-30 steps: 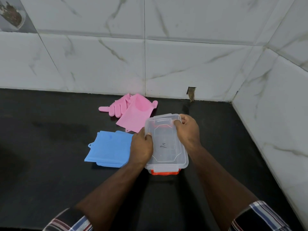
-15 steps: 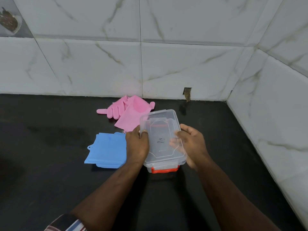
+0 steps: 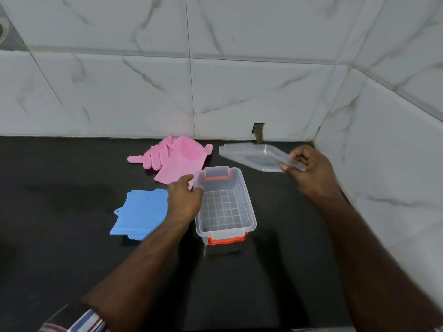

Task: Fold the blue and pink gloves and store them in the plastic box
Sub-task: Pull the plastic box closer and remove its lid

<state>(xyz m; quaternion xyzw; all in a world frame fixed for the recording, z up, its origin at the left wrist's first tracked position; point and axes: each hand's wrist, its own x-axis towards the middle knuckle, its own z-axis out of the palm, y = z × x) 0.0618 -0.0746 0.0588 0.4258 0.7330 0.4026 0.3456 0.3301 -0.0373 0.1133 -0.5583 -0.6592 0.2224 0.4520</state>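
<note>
- Your left hand (image 3: 184,202) grips the left rim of the plastic box (image 3: 225,207), with the thumb hooked over the far left corner and the fingers curled against the outer wall.
- The box stands upright on the black counter (image 3: 60,236), near the middle of the view. It is open, clear-walled, with a grid pattern on its floor and orange latches at the near and far ends.
- Your right hand (image 3: 309,168) pinches the clear lid (image 3: 254,156) by its right edge, holding it tilted in the air at about 1 o'clock from the box, apart from it.
- The blue gloves (image 3: 141,212) lie flat in a stack on the counter at 9 o'clock from the box, partly hidden under your left hand.
- The pink gloves (image 3: 177,159) lie on the counter at 11 o'clock from the box, near the white marble-tiled wall (image 3: 119,92), fingers pointing left.
- Both pairs lie outside the box.
- A striped sleeve (image 3: 84,322) shows at the bottom left.
</note>
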